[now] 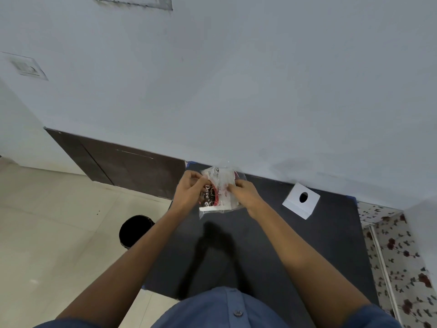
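Note:
A clear plastic packet (pixel 221 183) with a white label and a red-and-black printed item inside is held up above the far end of the black table (pixel 260 245), close to the wall. My left hand (pixel 190 189) pinches the packet's left edge with curled fingers. My right hand (pixel 243 192) pinches its right side. Both hands partly hide the packet's sides; its lower edge hangs free above the tabletop.
A white folded card (pixel 301 201) with a round hole lies on the table at the right. A black bin (pixel 134 230) stands on the tiled floor left of the table. A pale wall rises right behind the table. Flowered fabric (pixel 399 256) borders the table's right.

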